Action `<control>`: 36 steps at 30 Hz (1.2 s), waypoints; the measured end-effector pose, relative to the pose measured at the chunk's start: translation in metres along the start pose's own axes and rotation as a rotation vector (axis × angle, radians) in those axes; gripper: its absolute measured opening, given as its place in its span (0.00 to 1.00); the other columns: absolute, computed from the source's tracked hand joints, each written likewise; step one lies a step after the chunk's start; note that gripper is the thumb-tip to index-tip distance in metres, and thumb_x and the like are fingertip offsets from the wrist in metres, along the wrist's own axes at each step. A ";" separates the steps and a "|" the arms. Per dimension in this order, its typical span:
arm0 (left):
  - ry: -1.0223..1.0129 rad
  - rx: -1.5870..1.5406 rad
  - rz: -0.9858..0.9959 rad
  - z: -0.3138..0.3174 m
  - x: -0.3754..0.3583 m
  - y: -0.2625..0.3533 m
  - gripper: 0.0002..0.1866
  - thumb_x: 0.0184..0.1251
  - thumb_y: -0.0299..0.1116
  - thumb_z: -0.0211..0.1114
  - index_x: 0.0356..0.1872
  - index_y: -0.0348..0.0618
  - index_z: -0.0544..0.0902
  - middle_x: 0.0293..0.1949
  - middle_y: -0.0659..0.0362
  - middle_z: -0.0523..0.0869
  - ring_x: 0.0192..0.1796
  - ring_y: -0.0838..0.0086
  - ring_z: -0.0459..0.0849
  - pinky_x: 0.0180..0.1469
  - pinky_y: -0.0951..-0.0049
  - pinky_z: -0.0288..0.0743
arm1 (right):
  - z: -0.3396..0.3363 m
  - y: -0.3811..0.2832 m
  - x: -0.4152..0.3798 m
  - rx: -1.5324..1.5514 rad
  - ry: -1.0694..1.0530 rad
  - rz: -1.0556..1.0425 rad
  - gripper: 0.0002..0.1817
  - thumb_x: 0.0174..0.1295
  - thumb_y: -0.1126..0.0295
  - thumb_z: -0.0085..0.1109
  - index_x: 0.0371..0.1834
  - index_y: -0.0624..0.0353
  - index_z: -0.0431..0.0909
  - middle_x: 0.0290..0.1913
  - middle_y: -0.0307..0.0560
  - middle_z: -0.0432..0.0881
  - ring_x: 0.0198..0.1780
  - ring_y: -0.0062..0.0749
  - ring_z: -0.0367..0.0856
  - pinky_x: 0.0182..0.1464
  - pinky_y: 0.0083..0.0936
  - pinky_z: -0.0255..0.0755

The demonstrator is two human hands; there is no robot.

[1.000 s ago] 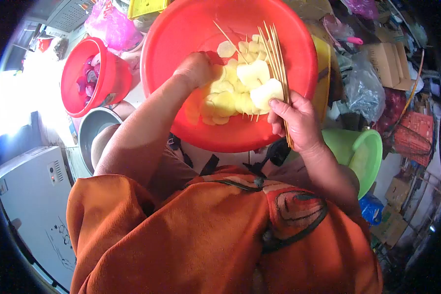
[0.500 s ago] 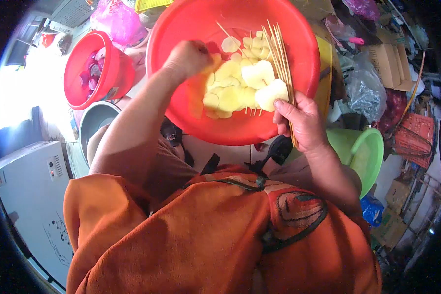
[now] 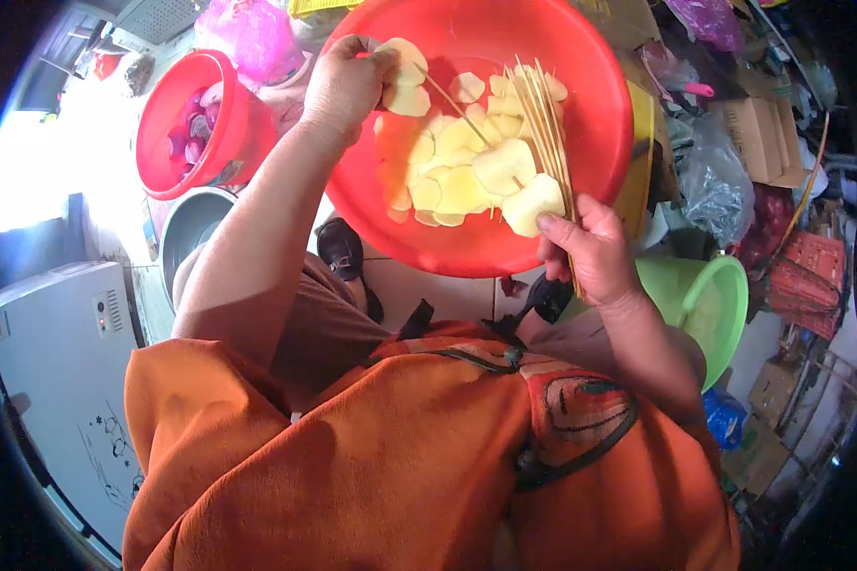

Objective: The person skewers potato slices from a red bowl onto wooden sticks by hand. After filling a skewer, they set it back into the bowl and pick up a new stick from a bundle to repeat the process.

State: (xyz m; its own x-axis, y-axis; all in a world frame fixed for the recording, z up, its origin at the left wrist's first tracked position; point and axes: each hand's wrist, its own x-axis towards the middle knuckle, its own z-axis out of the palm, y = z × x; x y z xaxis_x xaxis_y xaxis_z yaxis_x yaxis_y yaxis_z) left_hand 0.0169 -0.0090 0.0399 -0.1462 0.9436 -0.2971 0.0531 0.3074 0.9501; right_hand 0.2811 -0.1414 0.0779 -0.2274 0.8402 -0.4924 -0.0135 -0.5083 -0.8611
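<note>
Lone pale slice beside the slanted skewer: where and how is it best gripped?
Probably pinch the lone pale slice by its edge, from above, on the side away from the slanted skewer: it looks thin, broad face up, and the skewer passes close beside it.

We see 1 red basin point(image 3: 590, 114), pale yellow slices point(image 3: 462, 190), tan skewers point(image 3: 548, 124), 1 lime-green tub point(image 3: 714, 314) and plain orange cloth point(image 3: 390, 447).
</note>
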 end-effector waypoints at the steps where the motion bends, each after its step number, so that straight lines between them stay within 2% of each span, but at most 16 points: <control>1: -0.009 -0.019 0.033 -0.001 0.002 -0.003 0.07 0.62 0.30 0.60 0.35 0.38 0.75 0.32 0.56 0.81 0.34 0.72 0.82 0.36 0.72 0.78 | -0.001 0.001 0.000 -0.017 -0.002 0.003 0.12 0.61 0.66 0.56 0.43 0.61 0.74 0.23 0.37 0.76 0.17 0.16 0.70 0.17 0.12 0.63; 6: -0.058 -0.149 0.063 -0.006 0.003 -0.004 0.08 0.62 0.31 0.60 0.38 0.37 0.75 0.33 0.55 0.81 0.37 0.71 0.82 0.41 0.70 0.79 | -0.005 0.003 0.002 -0.044 -0.009 0.010 0.12 0.60 0.64 0.57 0.41 0.61 0.74 0.23 0.37 0.76 0.16 0.16 0.70 0.16 0.12 0.62; 8: -0.033 -0.244 -0.018 -0.006 0.003 -0.003 0.08 0.65 0.33 0.58 0.40 0.40 0.75 0.35 0.57 0.81 0.40 0.72 0.81 0.43 0.68 0.78 | -0.005 0.002 0.002 -0.036 -0.008 0.045 0.11 0.60 0.64 0.57 0.39 0.60 0.74 0.23 0.37 0.76 0.15 0.16 0.69 0.16 0.12 0.61; 15: -0.054 -0.251 -0.021 -0.005 0.005 -0.004 0.09 0.66 0.33 0.57 0.41 0.39 0.75 0.36 0.57 0.81 0.40 0.71 0.81 0.43 0.70 0.78 | -0.006 0.004 0.004 -0.015 -0.036 0.031 0.12 0.60 0.64 0.57 0.40 0.60 0.75 0.21 0.37 0.76 0.15 0.15 0.69 0.16 0.11 0.60; 18: -0.102 -0.153 0.029 -0.004 0.005 -0.004 0.09 0.66 0.34 0.57 0.40 0.39 0.77 0.35 0.57 0.81 0.38 0.72 0.82 0.43 0.71 0.78 | -0.007 0.003 0.004 0.022 -0.059 0.033 0.12 0.60 0.65 0.57 0.41 0.61 0.76 0.21 0.36 0.76 0.15 0.15 0.69 0.16 0.11 0.62; 20: -0.154 -0.037 0.202 -0.001 0.005 -0.010 0.09 0.63 0.32 0.60 0.38 0.36 0.79 0.34 0.56 0.81 0.36 0.73 0.81 0.40 0.71 0.78 | -0.009 0.003 0.004 0.011 -0.059 0.078 0.11 0.60 0.66 0.57 0.42 0.61 0.76 0.21 0.36 0.75 0.16 0.15 0.70 0.17 0.12 0.64; 21: -0.154 -0.037 0.202 0.002 0.001 -0.007 0.09 0.63 0.32 0.60 0.38 0.36 0.79 0.34 0.56 0.81 0.36 0.73 0.81 0.40 0.71 0.78 | -0.009 0.002 0.004 0.011 -0.058 0.078 0.11 0.60 0.66 0.57 0.42 0.61 0.76 0.21 0.36 0.75 0.16 0.15 0.70 0.17 0.12 0.64; 24: -0.116 -0.078 0.138 0.008 -0.010 0.001 0.10 0.65 0.34 0.58 0.41 0.38 0.79 0.35 0.58 0.82 0.37 0.73 0.82 0.42 0.72 0.78 | -0.006 0.001 0.004 0.025 -0.059 0.054 0.11 0.60 0.67 0.57 0.42 0.61 0.76 0.21 0.36 0.75 0.17 0.16 0.70 0.17 0.12 0.65; 26: -0.085 -0.244 -0.026 0.007 -0.012 0.006 0.10 0.64 0.34 0.60 0.41 0.40 0.79 0.36 0.59 0.83 0.38 0.72 0.83 0.42 0.71 0.79 | -0.005 0.001 0.003 0.016 -0.063 0.041 0.11 0.60 0.68 0.57 0.43 0.61 0.75 0.21 0.36 0.75 0.17 0.16 0.70 0.17 0.12 0.65; 27: -0.084 -0.244 -0.026 0.006 -0.011 0.005 0.10 0.64 0.34 0.60 0.41 0.40 0.79 0.36 0.59 0.83 0.38 0.72 0.83 0.42 0.71 0.79 | -0.005 0.000 0.003 0.015 -0.063 0.042 0.11 0.60 0.68 0.57 0.43 0.61 0.75 0.21 0.36 0.75 0.17 0.16 0.70 0.17 0.12 0.65; 30: -0.119 -0.344 -0.106 0.002 -0.010 0.003 0.11 0.63 0.35 0.61 0.42 0.40 0.79 0.37 0.58 0.83 0.39 0.72 0.83 0.42 0.71 0.80 | -0.005 0.001 0.001 0.024 -0.101 0.042 0.11 0.60 0.68 0.56 0.43 0.61 0.75 0.21 0.36 0.75 0.17 0.16 0.70 0.18 0.12 0.66; 33: -0.143 -0.434 -0.166 0.000 -0.011 0.005 0.12 0.62 0.31 0.62 0.44 0.35 0.77 0.38 0.55 0.83 0.40 0.69 0.84 0.40 0.72 0.81 | -0.005 0.002 0.001 0.025 -0.094 0.053 0.11 0.60 0.68 0.56 0.43 0.61 0.75 0.22 0.36 0.75 0.17 0.16 0.70 0.18 0.12 0.66; 35: -0.282 -0.393 -0.214 -0.003 -0.007 0.002 0.13 0.62 0.31 0.62 0.45 0.35 0.77 0.40 0.54 0.83 0.41 0.70 0.84 0.41 0.73 0.81 | -0.002 0.002 0.000 0.017 -0.068 0.061 0.11 0.59 0.68 0.57 0.44 0.60 0.75 0.22 0.36 0.75 0.17 0.16 0.70 0.17 0.12 0.66; 36: -0.282 -0.394 -0.216 -0.001 -0.009 0.002 0.13 0.62 0.31 0.62 0.45 0.35 0.77 0.40 0.54 0.83 0.41 0.70 0.84 0.41 0.73 0.81 | 0.000 0.003 0.000 0.016 -0.068 0.063 0.11 0.59 0.68 0.57 0.44 0.60 0.75 0.22 0.36 0.75 0.17 0.16 0.70 0.17 0.12 0.66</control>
State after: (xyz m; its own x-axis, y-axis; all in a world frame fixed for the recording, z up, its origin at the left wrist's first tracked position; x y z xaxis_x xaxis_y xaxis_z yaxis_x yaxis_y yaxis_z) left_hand 0.0169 -0.0171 0.0444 0.1612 0.8770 -0.4526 -0.3318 0.4800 0.8121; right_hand 0.2812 -0.1427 0.0751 -0.2941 0.7917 -0.5355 -0.0128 -0.5635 -0.8260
